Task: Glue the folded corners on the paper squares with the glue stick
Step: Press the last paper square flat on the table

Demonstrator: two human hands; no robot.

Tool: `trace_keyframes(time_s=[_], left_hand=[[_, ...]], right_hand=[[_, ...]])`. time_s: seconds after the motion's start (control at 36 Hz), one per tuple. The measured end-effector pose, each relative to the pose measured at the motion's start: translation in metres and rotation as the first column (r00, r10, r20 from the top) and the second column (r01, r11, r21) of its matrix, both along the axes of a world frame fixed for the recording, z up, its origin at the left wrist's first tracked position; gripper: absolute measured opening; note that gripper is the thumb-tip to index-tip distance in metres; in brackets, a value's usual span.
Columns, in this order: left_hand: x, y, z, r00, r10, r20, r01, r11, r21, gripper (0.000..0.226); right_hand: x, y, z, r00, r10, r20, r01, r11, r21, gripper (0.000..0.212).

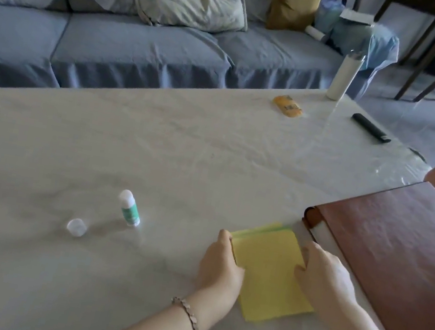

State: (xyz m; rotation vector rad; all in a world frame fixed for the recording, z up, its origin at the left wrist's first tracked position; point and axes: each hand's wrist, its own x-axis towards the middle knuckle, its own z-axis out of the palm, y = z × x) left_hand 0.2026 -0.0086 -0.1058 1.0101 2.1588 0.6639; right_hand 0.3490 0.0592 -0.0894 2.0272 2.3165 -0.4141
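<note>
1. A stack of yellow paper squares [270, 271] is lying on the white-covered bench [154, 154], just beside a reddish-brown folder [397, 252].
2. The left hand [220, 263] and right hand [321, 277] are clasping the stack's opposite edges with curled fingers.
3. An uncapped white-and-green glue stick [130, 207] is standing left of the stack, with its round translucent cap [76, 227] lying near it.

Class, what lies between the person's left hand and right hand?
Head view: the stack of yellow paper squares, its sides gripped by left hand and right hand.
</note>
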Motion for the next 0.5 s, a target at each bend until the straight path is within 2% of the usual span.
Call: trace_keyframes(time_s=[0.08, 0.14, 0.19, 0.25, 0.36, 0.44, 0.5], left_hand=[[-0.004, -0.001, -0.001, 0.995, -0.090, -0.049, 0.092, 0.995, 0.040, 0.038], [-0.013, -0.004, 0.001, 0.994, -0.098, -0.052, 0.102, 0.992, 0.073, 0.032], [-0.028, -0.008, 0.007, 0.995, -0.063, -0.082, 0.071, 0.993, 0.099, 0.020], [-0.050, -0.014, 0.013, 0.988, 0.015, -0.155, 0.006, 0.990, 0.139, 0.008], [-0.104, -0.033, 0.025, 0.933, 0.249, -0.259, -0.171, 0.941, 0.290, 0.008], [-0.145, -0.050, 0.031, 0.876, 0.395, -0.277, -0.257, 0.868, 0.425, 0.015], [-0.166, -0.063, 0.032, 0.859, 0.433, -0.275, -0.291, 0.853, 0.433, 0.017]], right_hand=[[-0.007, -0.003, 0.003, 0.990, 0.057, 0.127, -0.063, 0.997, 0.049, 0.027], [-0.015, -0.004, 0.007, 0.980, 0.114, 0.162, -0.130, 0.988, 0.086, 0.035], [-0.030, -0.007, 0.012, 0.977, 0.201, 0.074, -0.209, 0.972, 0.112, 0.040], [-0.052, -0.011, 0.017, 0.956, 0.283, -0.082, -0.274, 0.956, 0.103, 0.039], [-0.107, -0.019, 0.020, 0.866, 0.394, -0.308, -0.401, 0.915, 0.044, 0.040], [-0.149, -0.029, 0.017, 0.803, 0.414, -0.430, -0.447, 0.894, 0.027, 0.052], [-0.173, -0.036, 0.014, 0.774, 0.380, -0.507, -0.452, 0.892, -0.022, 0.063]])
